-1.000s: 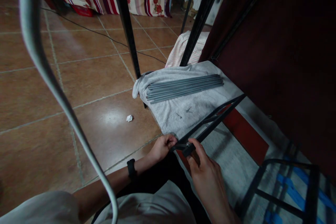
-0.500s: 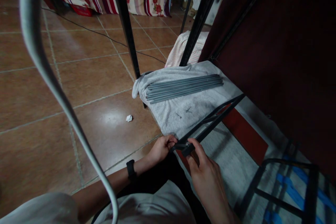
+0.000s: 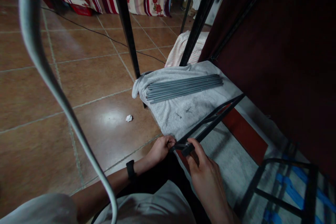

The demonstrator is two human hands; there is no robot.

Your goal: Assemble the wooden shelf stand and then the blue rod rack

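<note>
A dark metal frame (image 3: 214,127) made of narrow bars slopes from the upper right down to my lap. My left hand (image 3: 161,148), with a black band on its wrist, is closed at the left corner of the frame's near end. At the right corner of that end, my right hand (image 3: 207,175) grips the bar between thumb and forefinger, close to a small shiny metal piece (image 3: 187,144). Beyond the hands, a bundle of thin grey rods (image 3: 185,88) lies on a grey cloth (image 3: 168,117). Several small screws (image 3: 188,110) rest on the cloth nearer to me.
A pale curved tube (image 3: 70,112) crosses the left side. Dark upright posts (image 3: 124,24) stand ahead. To the lower right is another dark frame (image 3: 280,201) with blue strips. A reddish board (image 3: 245,134) lies under the held frame. Crumpled white paper (image 3: 129,118) sits on the tiled floor.
My left fingers have shifted very slightly at the frame's corner. Otherwise the hands, the frame and the things around them look the same.
</note>
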